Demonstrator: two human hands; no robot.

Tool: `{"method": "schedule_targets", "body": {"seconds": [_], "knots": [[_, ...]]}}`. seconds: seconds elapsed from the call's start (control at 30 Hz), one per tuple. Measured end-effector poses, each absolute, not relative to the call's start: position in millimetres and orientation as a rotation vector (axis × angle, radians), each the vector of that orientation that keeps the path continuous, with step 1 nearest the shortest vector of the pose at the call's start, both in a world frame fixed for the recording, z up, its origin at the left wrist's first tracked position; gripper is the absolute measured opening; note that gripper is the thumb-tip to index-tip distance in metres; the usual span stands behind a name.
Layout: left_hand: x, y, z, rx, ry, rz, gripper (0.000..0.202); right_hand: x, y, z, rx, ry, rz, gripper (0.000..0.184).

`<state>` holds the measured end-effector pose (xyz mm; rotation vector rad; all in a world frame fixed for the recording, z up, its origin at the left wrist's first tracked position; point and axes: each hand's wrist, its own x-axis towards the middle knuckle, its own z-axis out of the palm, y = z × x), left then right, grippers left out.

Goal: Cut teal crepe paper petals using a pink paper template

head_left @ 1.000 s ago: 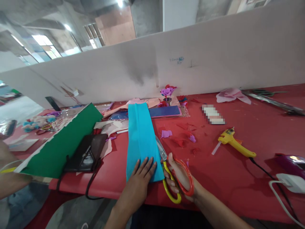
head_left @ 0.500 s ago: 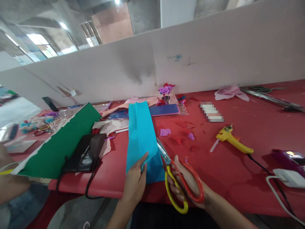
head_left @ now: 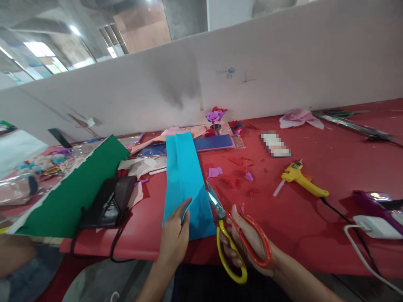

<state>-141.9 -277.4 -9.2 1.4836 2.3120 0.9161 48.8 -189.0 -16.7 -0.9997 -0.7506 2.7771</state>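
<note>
Left hand [head_left: 174, 237] in a finger-and-thumb pinch on the blue sheet [head_left: 183, 167], right hand [head_left: 250, 237] curled round the scissors [head_left: 221, 213].

The sheet [head_left: 181, 167] is blue, the scissors [head_left: 221, 213] red- and yellow-handled, the glue gun [head_left: 307, 184] yellow, the tabletop [head_left: 296, 226] red, the artificial flowers [head_left: 215, 115] purple and red

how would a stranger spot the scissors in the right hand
Find the red table, then the long bright-blue sheet on it. At the sheet's near right edge, the right hand holds the scissors: silver blades, with one red and one yellow loop setting them apart from the all-blue sheet.
</note>
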Motion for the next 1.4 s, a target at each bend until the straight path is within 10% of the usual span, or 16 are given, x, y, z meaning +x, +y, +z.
{"method": "schedule_targets", "body": {"seconds": [0.67,1.4], "knots": [[-134,-291,-56,2.016,2.273,0.538,0.075,12,-183,-16,-1.067,-0.651,2.564,0.054],[-157,-300,-83,2.332,2.113,0.756,0.093,13,-176,-39,-1.183,-0.847,2.661,0.077]]}}
